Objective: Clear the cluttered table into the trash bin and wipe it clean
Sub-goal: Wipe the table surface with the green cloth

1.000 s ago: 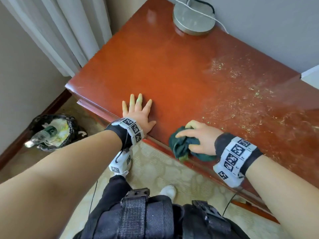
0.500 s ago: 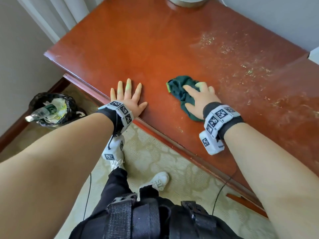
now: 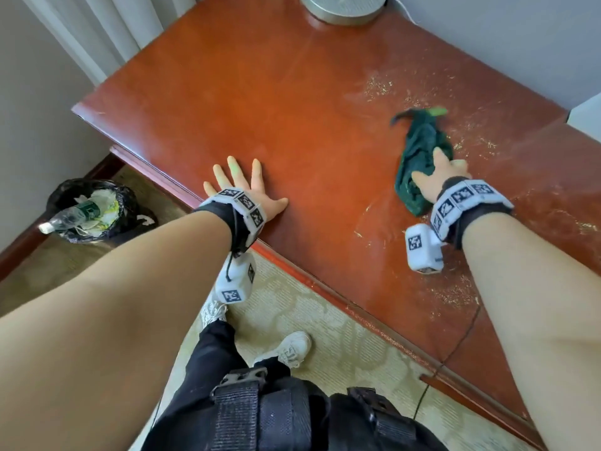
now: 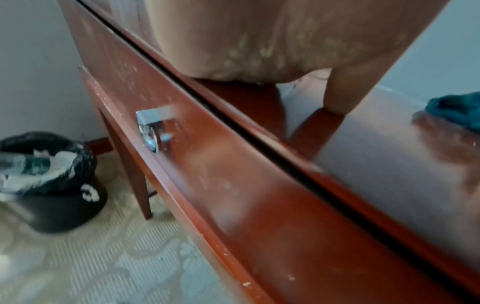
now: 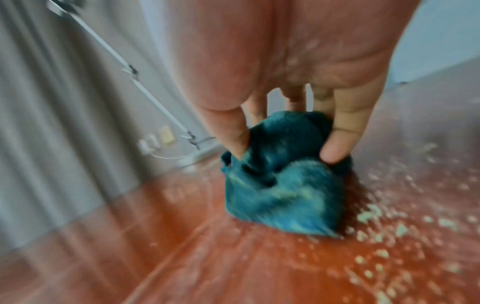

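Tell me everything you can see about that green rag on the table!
The green rag is dark teal, fuzzy cloth, bunched into a crumpled lump with pale crumbs stuck in its folds. It lies on the reddish wooden table, among scattered crumbs. The right hand presses on its near end, fingers and thumb curled into the folds. One corner trails away toward the wall.

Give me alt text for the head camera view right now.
The right hand grips a dark green cloth on the crumb-strewn right part of a red-brown table, while the left hand rests flat near its front edge. A full black-lined trash bin stands on the floor to the left.
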`<state>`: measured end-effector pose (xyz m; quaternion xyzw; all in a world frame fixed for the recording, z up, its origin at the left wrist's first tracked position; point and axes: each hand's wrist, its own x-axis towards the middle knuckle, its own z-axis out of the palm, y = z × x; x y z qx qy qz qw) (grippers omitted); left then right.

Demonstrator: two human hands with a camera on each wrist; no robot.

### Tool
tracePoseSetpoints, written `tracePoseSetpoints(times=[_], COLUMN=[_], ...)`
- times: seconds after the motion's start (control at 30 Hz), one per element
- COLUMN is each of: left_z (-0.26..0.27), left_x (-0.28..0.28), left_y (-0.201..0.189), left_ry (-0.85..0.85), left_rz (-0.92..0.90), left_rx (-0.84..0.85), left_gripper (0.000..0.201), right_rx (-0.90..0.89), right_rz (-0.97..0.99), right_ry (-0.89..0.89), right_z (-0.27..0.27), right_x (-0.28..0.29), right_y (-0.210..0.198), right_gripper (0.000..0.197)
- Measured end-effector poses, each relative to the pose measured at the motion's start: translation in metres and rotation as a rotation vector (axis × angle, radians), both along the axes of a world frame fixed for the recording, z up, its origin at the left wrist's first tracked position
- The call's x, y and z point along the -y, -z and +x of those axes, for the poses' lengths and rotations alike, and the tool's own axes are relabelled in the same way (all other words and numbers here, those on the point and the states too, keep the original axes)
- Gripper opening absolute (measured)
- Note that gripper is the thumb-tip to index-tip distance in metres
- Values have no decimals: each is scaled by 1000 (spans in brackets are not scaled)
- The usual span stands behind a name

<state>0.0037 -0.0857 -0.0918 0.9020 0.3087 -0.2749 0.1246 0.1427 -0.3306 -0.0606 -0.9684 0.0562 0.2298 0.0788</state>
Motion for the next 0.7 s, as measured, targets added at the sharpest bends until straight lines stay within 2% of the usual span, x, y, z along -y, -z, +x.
tracePoseSetpoints(times=[0.1, 0.2, 0.27, 0.37, 0.43, 0.47, 0.53, 0.57, 0.63, 0.7], left_z=[1, 3, 4, 5, 5, 5, 6, 6, 7, 7], left_x=[-1, -3, -3, -4, -4, -4, -5, -6, -7, -7], left_y=[3, 4, 2, 0, -1, -1, -1, -1, -1, 0], left_ry=[14, 19, 13, 14, 24, 23, 6, -1, 4, 6], left_rz=[8, -5, -22, -35, -34, -38, -61, -70, -69, -69], left_rx=[-17, -46, -52, -65, -64, -60, -58, -59, -62, -65], left_gripper=[91, 91, 90, 88, 85, 84, 84, 85, 85, 86], right_rx=[-3, 40, 40, 7, -196, -327, -487, -482, -323, -75], right_rz=[-54, -13, 8, 106, 181, 186, 127, 78, -27, -101], right_ry=[-14, -190, -412, -855, -1095, -1146, -1144, -1116, -1002, -827], right_z=[20, 30, 23, -13, -44, -53, -50, -42, -14, 15], right_x=[-20, -44, -57, -66, -65, -62, -51, -45, -34, -25], right_y=[8, 13, 12, 6, 0, -5, -16, -23, -35, -42], right_gripper=[64, 58, 56, 57, 53, 48, 40, 38, 39, 39])
